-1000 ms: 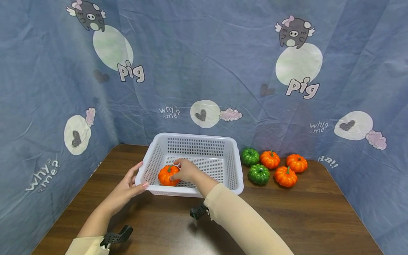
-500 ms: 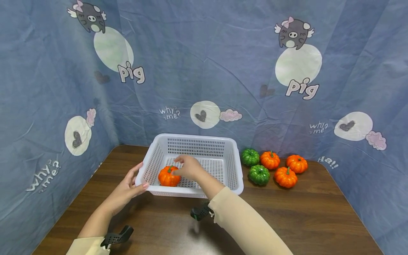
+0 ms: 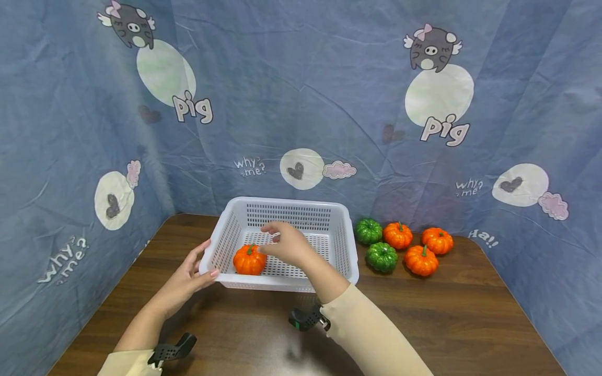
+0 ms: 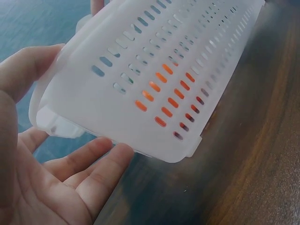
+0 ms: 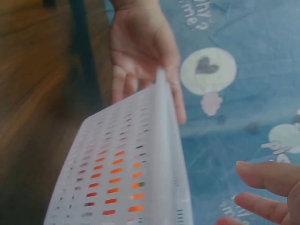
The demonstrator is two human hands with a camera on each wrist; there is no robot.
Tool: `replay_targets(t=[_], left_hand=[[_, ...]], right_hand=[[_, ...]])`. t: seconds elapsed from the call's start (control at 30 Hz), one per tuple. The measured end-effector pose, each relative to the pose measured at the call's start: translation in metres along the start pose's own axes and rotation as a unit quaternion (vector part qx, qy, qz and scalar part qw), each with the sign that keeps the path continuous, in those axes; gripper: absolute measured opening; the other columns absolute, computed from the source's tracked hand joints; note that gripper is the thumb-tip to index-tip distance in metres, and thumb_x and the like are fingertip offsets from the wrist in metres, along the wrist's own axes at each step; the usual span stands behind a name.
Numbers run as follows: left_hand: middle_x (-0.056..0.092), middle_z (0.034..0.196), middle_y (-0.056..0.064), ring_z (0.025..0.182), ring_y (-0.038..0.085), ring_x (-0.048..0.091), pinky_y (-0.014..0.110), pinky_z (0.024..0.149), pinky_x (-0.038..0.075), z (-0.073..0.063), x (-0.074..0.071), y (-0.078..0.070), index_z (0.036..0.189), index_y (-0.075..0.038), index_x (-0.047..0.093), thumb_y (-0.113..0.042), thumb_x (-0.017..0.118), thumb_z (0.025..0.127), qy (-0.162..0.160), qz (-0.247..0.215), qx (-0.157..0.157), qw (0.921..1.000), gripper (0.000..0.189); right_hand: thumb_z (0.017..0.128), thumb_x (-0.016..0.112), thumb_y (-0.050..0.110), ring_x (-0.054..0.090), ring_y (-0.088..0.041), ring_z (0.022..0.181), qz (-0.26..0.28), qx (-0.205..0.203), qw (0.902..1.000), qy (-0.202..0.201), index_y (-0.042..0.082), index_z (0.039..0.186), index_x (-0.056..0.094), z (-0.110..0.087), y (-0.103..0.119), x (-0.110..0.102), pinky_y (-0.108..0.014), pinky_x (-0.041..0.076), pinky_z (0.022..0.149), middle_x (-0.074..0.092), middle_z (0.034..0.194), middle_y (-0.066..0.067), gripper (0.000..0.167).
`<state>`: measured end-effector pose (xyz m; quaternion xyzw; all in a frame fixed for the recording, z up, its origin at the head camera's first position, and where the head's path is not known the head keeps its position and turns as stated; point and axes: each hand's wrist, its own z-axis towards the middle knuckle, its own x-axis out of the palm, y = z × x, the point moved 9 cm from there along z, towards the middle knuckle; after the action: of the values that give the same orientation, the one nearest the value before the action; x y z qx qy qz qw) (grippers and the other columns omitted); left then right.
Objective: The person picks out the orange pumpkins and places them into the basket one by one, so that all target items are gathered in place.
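Left hand [image 3: 190,274] grips basket [image 3: 268,281] corner — right hand [image 3: 291,245], fingers loosely spread, over basket — just beside orange pumpkin [image 3: 249,260] inside.

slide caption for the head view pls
Left hand gripping a white slotted plastic basket, right hand open beside the orange pumpkin inside
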<state>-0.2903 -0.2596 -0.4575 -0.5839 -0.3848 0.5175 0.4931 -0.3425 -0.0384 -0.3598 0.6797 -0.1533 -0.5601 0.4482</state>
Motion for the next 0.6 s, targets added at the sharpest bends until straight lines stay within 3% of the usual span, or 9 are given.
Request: replay_targets(t=[0.3,0.47,0.6], left_hand=[[0.039,0.145,0.033,0.115,0.029,0.056,0.023,0.09,0.051,-0.001,0.0,-0.001,0.16,-0.02,0.01,-0.015,0.065,0.096,-0.007,0.007,-0.002,0.9999,0.085],[0.038,0.145,0.033,0.115,0.03,0.056,0.026,0.092,0.053,-0.001,-0.001,-0.001,0.16,-0.019,0.01,-0.015,0.065,0.096,-0.011,0.008,-0.004,0.9999,0.084],[0.038,0.145,0.033,0.114,0.029,0.057,0.029,0.093,0.054,-0.001,0.0,-0.001,0.16,-0.019,0.01,-0.016,0.065,0.097,-0.011,0.008,-0.006,0.9999,0.084]], right_hand=[[0.087,0.077,0.024,0.059,-0.03,0.119,0.028,-0.028,0.9992,-0.006,0.011,0.132,0.064,-0.024,0.008,-0.023,-0.043,0.054,0.089,0.062,0.135,-0.007,0.048],[0.087,0.078,0.026,0.06,-0.026,0.119,0.027,-0.027,0.9991,-0.016,0.015,0.13,0.064,-0.036,0.005,-0.033,-0.042,0.055,0.089,0.062,0.135,-0.004,0.047],[0.086,0.079,0.028,0.059,-0.03,0.121,0.037,-0.022,0.9986,-0.03,0.018,0.13,0.064,-0.047,0.001,-0.042,-0.044,0.055,0.089,0.059,0.136,-0.004,0.047]])
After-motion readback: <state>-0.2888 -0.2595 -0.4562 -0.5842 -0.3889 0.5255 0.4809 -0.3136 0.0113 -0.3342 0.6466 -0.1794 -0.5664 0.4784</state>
